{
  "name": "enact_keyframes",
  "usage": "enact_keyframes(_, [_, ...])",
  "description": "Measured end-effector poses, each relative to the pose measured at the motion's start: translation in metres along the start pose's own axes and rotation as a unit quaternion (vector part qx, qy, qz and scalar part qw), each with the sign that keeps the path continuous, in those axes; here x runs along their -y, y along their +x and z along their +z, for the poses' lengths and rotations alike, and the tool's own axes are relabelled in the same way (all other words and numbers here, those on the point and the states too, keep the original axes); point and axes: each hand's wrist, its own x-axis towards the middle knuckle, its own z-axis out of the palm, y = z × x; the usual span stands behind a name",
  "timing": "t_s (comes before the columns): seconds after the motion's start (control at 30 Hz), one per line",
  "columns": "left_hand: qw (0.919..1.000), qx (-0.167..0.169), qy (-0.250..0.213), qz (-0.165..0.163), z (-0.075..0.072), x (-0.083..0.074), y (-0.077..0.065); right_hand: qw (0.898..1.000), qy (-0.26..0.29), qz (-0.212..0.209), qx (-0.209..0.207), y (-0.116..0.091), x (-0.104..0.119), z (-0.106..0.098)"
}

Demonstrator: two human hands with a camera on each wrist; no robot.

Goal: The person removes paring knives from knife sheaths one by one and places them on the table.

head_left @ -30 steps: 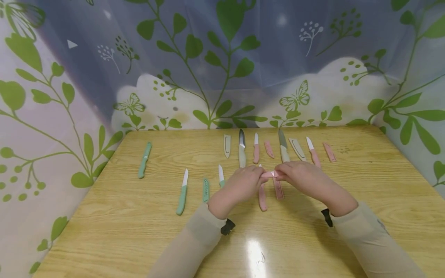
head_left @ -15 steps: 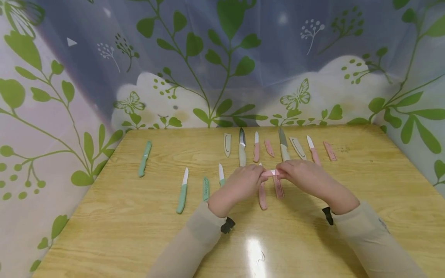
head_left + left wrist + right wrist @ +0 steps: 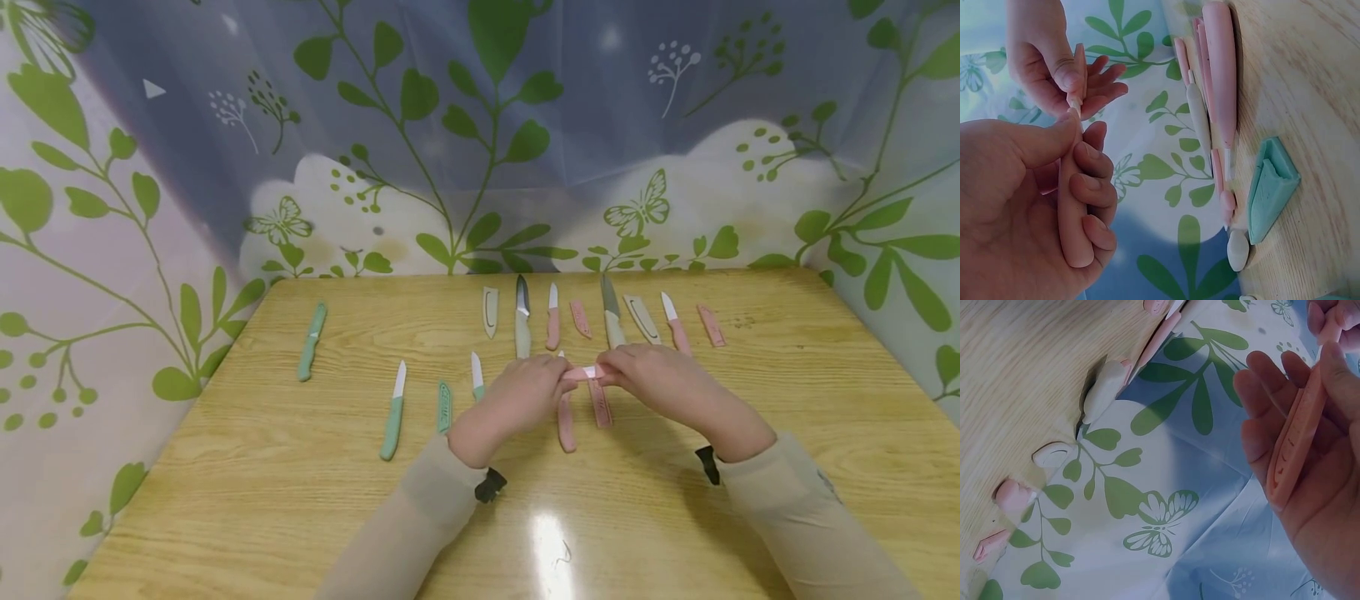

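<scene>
My left hand [image 3: 525,392] grips the pink handle of a small paring knife [image 3: 1072,219], fingers curled round it. In my right hand [image 3: 656,379] is a pink knife sheath [image 3: 1300,434], pinched by the thumb and lying along the palm and fingers. The blade is mostly inside the sheath; a short white stretch shows between the hands. Below them on the table lie another pink paring knife [image 3: 566,429] and a pink sheath [image 3: 602,407], both partly covered by the hands in the head view.
Green knives [image 3: 392,421] and a green sheath [image 3: 445,407] lie to the left on the wooden table [image 3: 262,500]. A green knife in its sheath [image 3: 312,342] is farther left. Along the back are beige knives [image 3: 522,333], pink knives [image 3: 552,329] and loose sheaths [image 3: 490,313]. Patterned cloth [image 3: 337,217] hangs behind.
</scene>
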Motion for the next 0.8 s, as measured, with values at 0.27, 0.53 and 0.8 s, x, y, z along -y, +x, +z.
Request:
enact_keyframes(0.27, [1.0, 0.001, -0.002, -0.002, 0.0011, 0.001, 0.0005, 1.0, 0.003, 0.003, 0.002, -0.0003, -0.0018, 0.0001])
enact_keyframes(0.53, [0.9999, 0.004, -0.015, -0.006, 0.001, 0.0015, 0.0008, 1.0, 0.007, -0.003, 0.0, -0.0023, -0.0036, -0.0016])
enact_keyframes(0.8, [0.9999, 0.003, -0.011, -0.007, 0.0001, 0.0011, 0.0002, 1.0, 0.009, 0.002, 0.002, -0.0025, -0.0052, -0.0016])
